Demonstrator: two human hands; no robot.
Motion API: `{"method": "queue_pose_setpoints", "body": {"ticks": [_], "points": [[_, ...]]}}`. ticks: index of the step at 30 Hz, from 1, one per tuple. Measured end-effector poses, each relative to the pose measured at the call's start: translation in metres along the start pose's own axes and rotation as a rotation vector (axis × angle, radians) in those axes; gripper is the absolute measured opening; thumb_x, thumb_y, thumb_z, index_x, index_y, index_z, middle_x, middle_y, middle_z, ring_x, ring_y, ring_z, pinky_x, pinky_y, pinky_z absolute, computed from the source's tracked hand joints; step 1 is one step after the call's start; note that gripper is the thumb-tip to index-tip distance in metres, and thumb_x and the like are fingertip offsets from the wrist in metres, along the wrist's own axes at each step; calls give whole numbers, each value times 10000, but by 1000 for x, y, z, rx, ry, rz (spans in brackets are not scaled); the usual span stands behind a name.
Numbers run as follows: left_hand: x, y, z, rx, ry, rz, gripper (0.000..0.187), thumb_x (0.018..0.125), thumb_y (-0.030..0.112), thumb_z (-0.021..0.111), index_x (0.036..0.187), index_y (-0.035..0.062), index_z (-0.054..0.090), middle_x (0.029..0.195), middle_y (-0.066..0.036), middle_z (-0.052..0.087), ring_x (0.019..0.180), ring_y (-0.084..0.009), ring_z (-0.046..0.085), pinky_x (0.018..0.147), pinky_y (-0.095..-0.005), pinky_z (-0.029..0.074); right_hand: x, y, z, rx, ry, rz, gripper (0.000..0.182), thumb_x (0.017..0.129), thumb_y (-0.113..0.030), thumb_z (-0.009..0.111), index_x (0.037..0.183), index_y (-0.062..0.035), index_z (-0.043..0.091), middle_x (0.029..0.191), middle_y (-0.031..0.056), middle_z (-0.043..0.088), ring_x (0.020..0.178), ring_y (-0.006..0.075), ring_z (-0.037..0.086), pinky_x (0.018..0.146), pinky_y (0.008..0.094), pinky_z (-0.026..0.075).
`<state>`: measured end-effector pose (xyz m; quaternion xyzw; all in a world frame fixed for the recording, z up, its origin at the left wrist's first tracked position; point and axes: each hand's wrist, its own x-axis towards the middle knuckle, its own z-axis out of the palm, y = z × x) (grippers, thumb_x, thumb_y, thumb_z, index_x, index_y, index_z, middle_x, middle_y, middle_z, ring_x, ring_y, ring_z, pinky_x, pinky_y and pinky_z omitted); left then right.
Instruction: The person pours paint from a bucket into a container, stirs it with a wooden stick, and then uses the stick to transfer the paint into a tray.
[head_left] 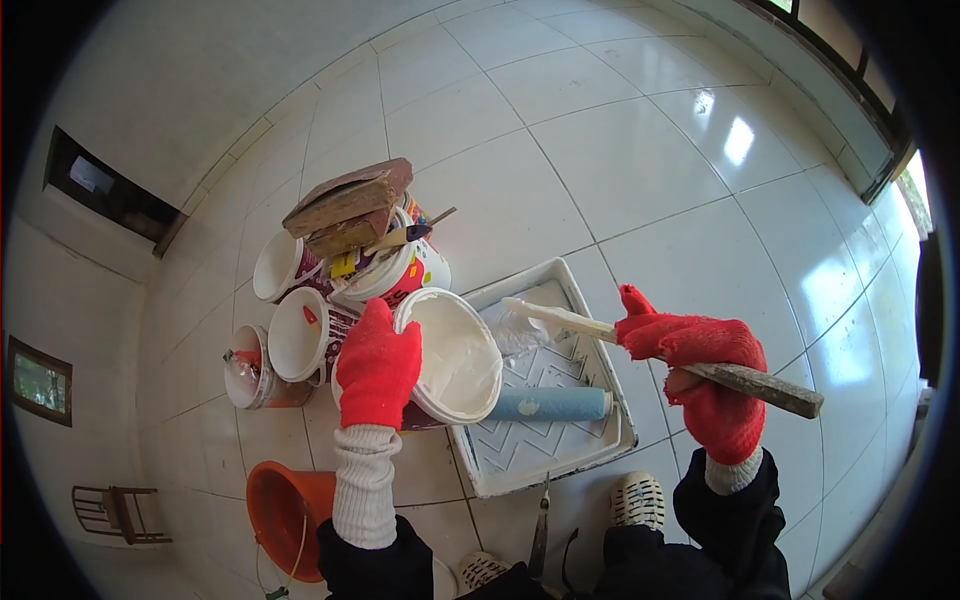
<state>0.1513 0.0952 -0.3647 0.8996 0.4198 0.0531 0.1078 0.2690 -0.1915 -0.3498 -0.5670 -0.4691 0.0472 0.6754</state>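
Observation:
My left hand (380, 368), in a red glove, grips the rim of a white paint bucket (458, 362). The bucket tilts toward the paint tray (545, 468), and white paint coats its inside. My right hand (708, 365), gloved in red too, is closed around a wooden stick (765, 386). The stick's far end is smeared white and sits above the tray, apart from the bucket. A blue paint roller (545, 404) lies across the tray's ridged bed. White paint and a pale translucent lump (520, 328) are in the tray's upper part.
Several white buckets (298, 335) stand left of the tray. One bucket (425, 272) carries wooden blocks (350, 200) and a brush (405, 236). An orange bucket (290, 510) is at lower left. A thin tool (540, 535) lies near my shoes (637, 498).

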Motion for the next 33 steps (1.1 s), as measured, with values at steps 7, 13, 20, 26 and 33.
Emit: {"method": "queue_pose_setpoints", "body": {"ticks": [7, 13, 20, 26, 33], "points": [[-1, 0, 1, -2, 14, 19, 329, 796, 309, 620, 936, 37, 499, 912, -199, 622, 889, -410, 590, 747, -493, 458, 4, 2, 0, 3, -40, -79, 205, 819, 137, 482, 974, 4, 502, 895, 220, 644, 875, 356, 661, 908, 563, 463], [0, -2, 2, 3, 5, 19, 326, 798, 307, 619, 931, 37, 495, 913, -198, 618, 888, -408, 589, 745, -494, 457, 1, 9, 3, 34, -49, 30, 233, 796, 169, 462, 952, 2, 506, 907, 221, 642, 901, 349, 657, 997, 625, 355], [1, -2, 2, -12, -6, 23, 317, 803, 300, 614, 934, 38, 493, 917, -196, 616, 890, -412, 586, 747, -498, 455, -4, 13, 6, -19, -76, 178, 236, 807, 185, 442, 940, 1, 508, 917, 202, 641, 896, 323, 660, 1016, 609, 362], [1, -2, 2, -4, 6, 46, 316, 806, 300, 609, 925, 34, 486, 913, -201, 614, 885, -416, 584, 746, -499, 455, -4, 23, 8, 11, -76, 187, 245, 804, 195, 420, 933, 4, 503, 899, 189, 648, 872, 292, 666, 999, 561, 406], [4, -7, 6, -20, -22, 30, 323, 802, 303, 622, 925, 39, 484, 920, -208, 616, 889, -414, 587, 750, -498, 456, -8, 29, 6, 78, -43, 165, 217, 832, 156, 473, 983, 0, 478, 945, 196, 647, 909, 333, 663, 1016, 594, 366]]}}
